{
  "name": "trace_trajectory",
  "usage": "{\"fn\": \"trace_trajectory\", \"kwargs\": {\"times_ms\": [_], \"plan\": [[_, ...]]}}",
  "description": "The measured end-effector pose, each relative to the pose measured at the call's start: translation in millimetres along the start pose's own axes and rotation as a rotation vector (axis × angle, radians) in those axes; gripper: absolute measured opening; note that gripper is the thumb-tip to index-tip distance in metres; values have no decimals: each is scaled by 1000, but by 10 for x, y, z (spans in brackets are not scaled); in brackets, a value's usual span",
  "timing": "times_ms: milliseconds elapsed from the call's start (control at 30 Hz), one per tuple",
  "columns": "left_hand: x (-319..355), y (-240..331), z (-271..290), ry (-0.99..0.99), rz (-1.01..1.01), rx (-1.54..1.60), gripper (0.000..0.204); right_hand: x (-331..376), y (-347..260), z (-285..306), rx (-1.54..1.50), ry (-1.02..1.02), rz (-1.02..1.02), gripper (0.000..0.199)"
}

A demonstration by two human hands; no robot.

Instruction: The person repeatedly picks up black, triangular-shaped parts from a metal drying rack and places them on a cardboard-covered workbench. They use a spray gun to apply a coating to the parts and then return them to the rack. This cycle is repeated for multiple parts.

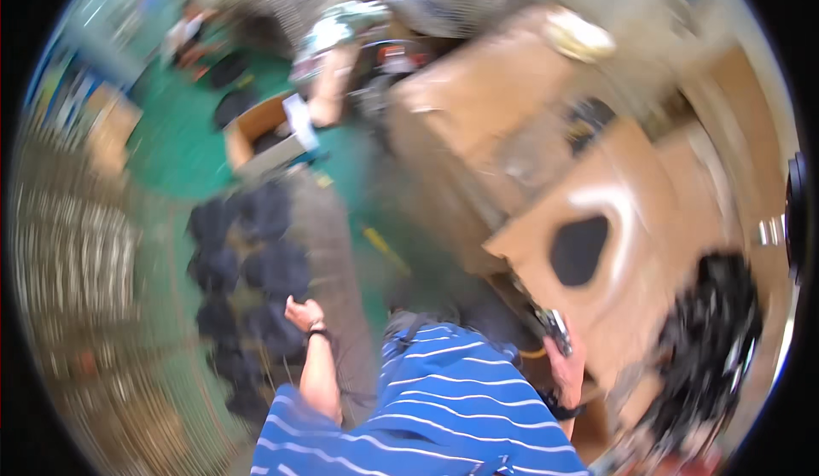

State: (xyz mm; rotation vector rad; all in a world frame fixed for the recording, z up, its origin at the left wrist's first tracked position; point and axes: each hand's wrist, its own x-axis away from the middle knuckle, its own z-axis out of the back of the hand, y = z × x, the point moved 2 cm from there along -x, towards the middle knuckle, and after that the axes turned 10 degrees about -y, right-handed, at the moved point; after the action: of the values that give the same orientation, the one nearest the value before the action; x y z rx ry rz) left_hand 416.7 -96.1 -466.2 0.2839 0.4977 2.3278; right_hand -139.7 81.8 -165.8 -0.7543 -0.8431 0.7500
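My left hand (304, 314) is loosely closed beside the near stacks of dark, rounded flat pieces (273, 267), and I see nothing in it. A dark band circles that wrist. Lower right, my right hand (569, 367) grips a small black and silver tool (556, 333) by the edge of the cardboard-covered table (478, 126); its exact kind is blurred. On that table lies a single black rounded piece (580, 252). A bundle of glossy black strips or sheets (708, 339) is heaped to the right of my right hand.
An open cardboard box (264, 135) stands beyond the dark stacks, next to another person's arm (334, 79). Farther off, someone crouches (188, 37) on the green floor (171, 156). Piled pale material (85, 254) lines the left side. Much is smeared by motion.
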Motion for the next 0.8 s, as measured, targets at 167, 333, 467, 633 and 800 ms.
{"fn": "trace_trajectory", "kwargs": {"times_ms": [167,333,467,633,800], "plan": [[-5,910,-1132,-1131,-75,504,39,286,-337,623,98,290,-49,46],[412,1966,-1671,-1637,-219,-1,41,511,-383,834,41,546,19,44],[782,2230,-1736,-1637,-374,-107,40,907,-465,950,83,588,-34,46],[1039,2368,-1745,-1665,-409,-205,40,1131,-362,810,35,496,-70,50],[744,1977,-2067,-1817,-242,-148,32,971,-362,730,-55,460,44,49]]}}
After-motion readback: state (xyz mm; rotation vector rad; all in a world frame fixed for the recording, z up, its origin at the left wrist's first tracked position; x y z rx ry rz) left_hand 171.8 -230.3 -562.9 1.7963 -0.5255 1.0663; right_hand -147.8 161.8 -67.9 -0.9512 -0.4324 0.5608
